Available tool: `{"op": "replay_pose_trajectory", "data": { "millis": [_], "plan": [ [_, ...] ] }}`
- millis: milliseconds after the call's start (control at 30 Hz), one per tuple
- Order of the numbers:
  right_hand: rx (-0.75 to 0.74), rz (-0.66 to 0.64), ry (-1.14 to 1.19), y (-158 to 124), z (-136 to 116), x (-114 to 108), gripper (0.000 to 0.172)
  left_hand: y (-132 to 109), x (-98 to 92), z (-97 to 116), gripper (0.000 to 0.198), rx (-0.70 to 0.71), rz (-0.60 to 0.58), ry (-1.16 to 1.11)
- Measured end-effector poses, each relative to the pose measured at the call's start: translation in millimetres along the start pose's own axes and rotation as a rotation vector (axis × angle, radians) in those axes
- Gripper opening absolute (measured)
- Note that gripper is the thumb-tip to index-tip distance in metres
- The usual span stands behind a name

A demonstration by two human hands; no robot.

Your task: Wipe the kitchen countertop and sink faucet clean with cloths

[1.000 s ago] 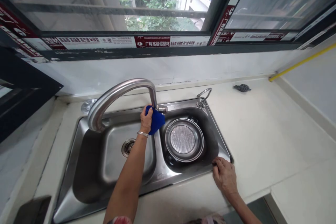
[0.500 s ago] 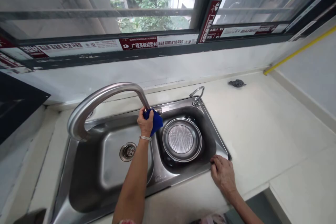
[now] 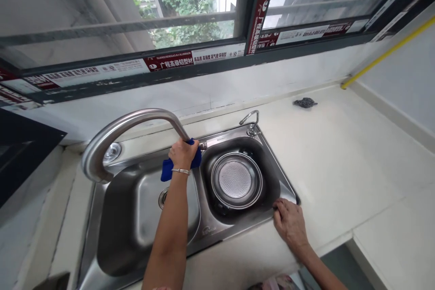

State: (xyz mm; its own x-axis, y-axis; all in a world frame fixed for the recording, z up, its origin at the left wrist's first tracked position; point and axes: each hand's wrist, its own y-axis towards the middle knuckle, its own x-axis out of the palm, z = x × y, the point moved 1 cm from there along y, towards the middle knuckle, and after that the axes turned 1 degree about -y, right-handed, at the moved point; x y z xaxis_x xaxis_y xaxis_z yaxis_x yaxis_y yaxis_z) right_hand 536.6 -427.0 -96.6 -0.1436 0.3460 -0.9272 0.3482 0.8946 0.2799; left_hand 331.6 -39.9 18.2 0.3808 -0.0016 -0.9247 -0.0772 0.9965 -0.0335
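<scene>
My left hand (image 3: 183, 153) is wrapped round the lower part of the large curved faucet (image 3: 136, 117), with a blue cloth (image 3: 167, 170) pressed between palm and metal. One end of the cloth hangs out on the left, over the left basin. At the front right corner of the steel double sink (image 3: 217, 230), my right hand (image 3: 290, 222) rests on the rim with its fingers bent; their tips are partly hidden, and I see nothing in them. In the right basin lies a round pan (image 3: 235, 180) with a dimpled steel middle and dark handles.
A small thin tap (image 3: 254, 120) stands at the sink's back right corner. Farther right, a dark steel wool scourer (image 3: 305, 103) lies on the pale counter (image 3: 346, 158). A yellow pipe (image 3: 387, 54) runs down the right wall. The window frame (image 3: 217, 65) spans the back.
My left hand has turned over the faucet, back of the hand now upward, and the cloth's loose end has swung from right to left. The right hand stays on the rim. The view shifts slightly.
</scene>
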Motion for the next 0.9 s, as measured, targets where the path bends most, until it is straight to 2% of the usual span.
{"op": "replay_pose_trajectory", "data": {
  "millis": [133,333,567,900],
  "plan": [
    [-0.015,0.015,0.002,-1,1,1,0.016,-3,-1.8,-1,0.049,0.019,-0.007,-0.002],
    [-0.013,0.021,0.017,-1,2,3,0.016,-1,-2.6,-13,0.05,0.196,-0.062,0.055],
    [-0.026,0.035,0.006,-2,4,4,0.016,1,-6.8,-12,0.049,0.186,-0.094,0.044],
    [-0.016,0.012,0.007,-1,2,3,0.016,-1,-0.5,-8,0.05,0.143,-0.032,0.016]
  ]
}}
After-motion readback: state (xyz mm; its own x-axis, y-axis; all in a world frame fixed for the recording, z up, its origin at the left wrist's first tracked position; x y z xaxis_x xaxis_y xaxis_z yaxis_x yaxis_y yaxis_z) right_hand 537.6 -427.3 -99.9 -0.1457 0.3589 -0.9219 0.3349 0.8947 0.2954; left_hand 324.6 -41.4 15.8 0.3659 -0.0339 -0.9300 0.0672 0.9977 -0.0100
